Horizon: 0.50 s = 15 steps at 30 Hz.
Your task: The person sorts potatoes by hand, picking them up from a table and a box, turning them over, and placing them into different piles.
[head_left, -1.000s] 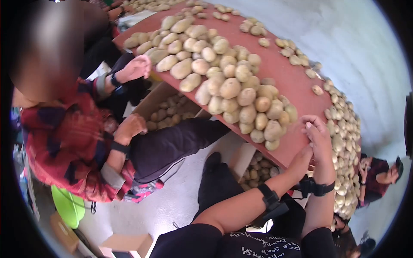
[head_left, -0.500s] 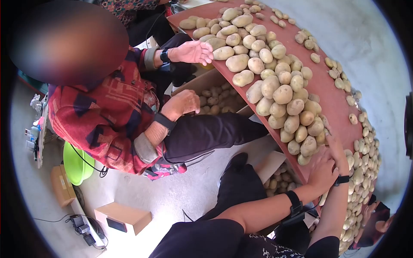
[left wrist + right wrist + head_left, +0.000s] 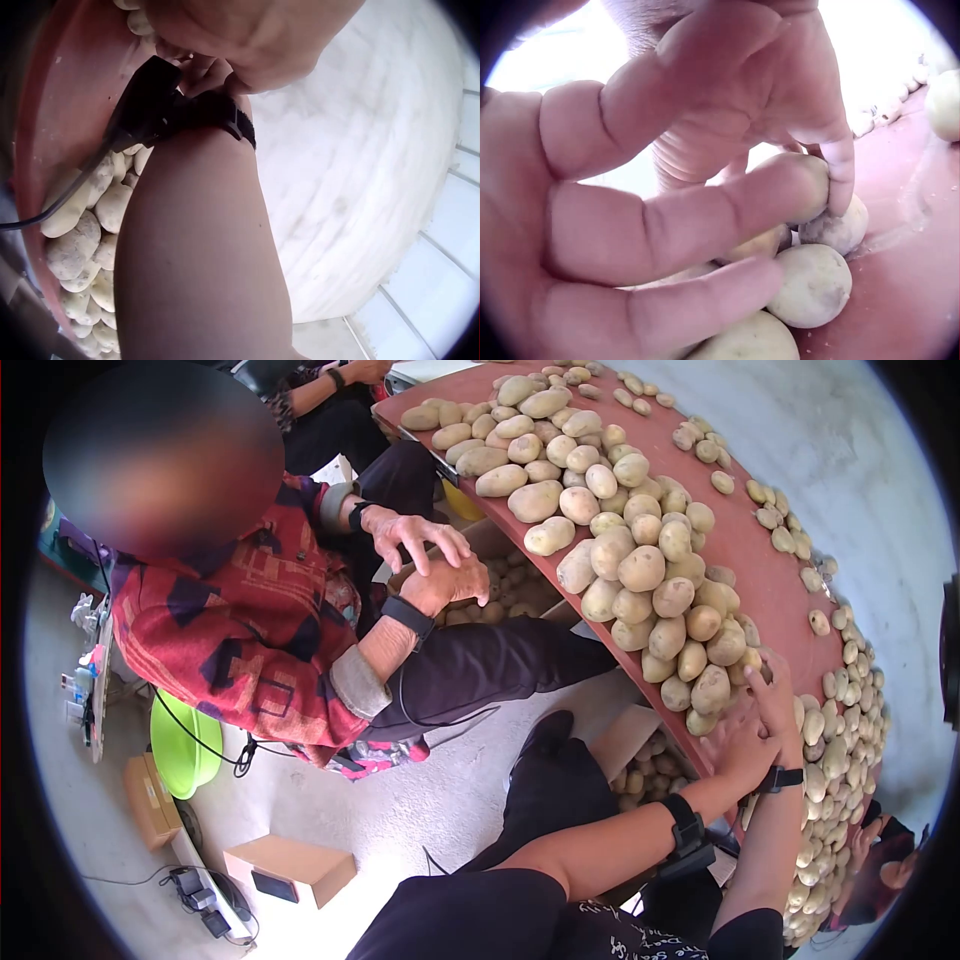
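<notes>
Resting beside the black wristband: left hand, fingers extended, gripping nothing
Right hand: fingers loose, gripping nothing, one pointing down against a potato
Potato heap: along the edge of the red table, beside the right hand
Cardboard box: below that edge, holding more potatoes

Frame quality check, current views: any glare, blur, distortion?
Head: fisheye curves the red table, corners black, floor glares white at bottom, seated person's head blurred out. Left wrist: forearm shaded against bright wall, dark corners. Right wrist: top background blown white, close fingers slightly soft, potatoes pale.
</notes>
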### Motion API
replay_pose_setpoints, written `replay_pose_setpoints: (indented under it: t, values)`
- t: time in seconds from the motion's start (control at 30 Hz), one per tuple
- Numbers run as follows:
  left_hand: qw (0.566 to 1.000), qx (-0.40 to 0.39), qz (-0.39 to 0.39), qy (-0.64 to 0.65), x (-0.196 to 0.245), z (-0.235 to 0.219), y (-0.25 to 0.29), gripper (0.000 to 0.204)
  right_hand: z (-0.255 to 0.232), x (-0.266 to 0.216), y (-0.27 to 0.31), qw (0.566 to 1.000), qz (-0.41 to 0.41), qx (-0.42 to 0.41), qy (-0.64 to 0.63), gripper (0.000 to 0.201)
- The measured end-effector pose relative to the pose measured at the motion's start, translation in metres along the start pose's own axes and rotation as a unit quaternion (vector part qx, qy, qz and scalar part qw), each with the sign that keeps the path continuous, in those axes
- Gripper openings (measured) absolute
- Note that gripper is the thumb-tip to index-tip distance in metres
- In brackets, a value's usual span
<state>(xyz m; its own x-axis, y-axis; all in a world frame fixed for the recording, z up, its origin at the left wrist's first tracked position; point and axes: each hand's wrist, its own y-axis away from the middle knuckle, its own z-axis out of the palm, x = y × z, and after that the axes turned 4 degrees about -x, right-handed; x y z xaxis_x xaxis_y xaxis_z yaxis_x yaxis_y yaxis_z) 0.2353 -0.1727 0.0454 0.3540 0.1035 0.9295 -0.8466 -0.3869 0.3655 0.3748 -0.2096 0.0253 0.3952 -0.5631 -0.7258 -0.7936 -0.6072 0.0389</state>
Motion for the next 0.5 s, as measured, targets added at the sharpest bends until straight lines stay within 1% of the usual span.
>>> replay_pose_setpoints:
  t: [0.1, 0.2, 0.23, 0.3, 0.4, 0.5]
  values:
    - [0.999, 0.04, 0.011, 0.003, -0.012, 0.011, -0.007, 0.039, 0.001, -0.004, 0.006, 0.998, 0.045, 0.033, -0.034, 0.039]
    - [0.999, 0.016, -0.022, -0.034, -0.01, 0.008, -0.007, 0.041, -0.001, -0.003, 0.01, 0.995, 0.071, 0.036, -0.065, 0.039]
    - [0.999, 0.011, -0.02, -0.025, -0.01, 0.008, -0.008, 0.04, -0.002, 0.0, 0.011, 0.985, 0.092, 0.034, -0.144, 0.041]
    - [1.0, 0.004, -0.018, -0.008, -0.01, 0.005, -0.009, 0.04, -0.004, 0.014, 0.013, 0.944, 0.133, 0.026, -0.3, 0.045]
    - [0.999, 0.039, -0.01, -0.017, -0.015, 0.013, -0.01, 0.039, -0.016, 0.057, 0.021, 0.865, 0.181, 0.017, -0.469, 0.057]
    - [1.0, 0.025, 0.007, -0.004, -0.018, 0.011, -0.011, 0.037, -0.011, 0.06, 0.037, 0.846, 0.145, 0.068, -0.509, 0.066]
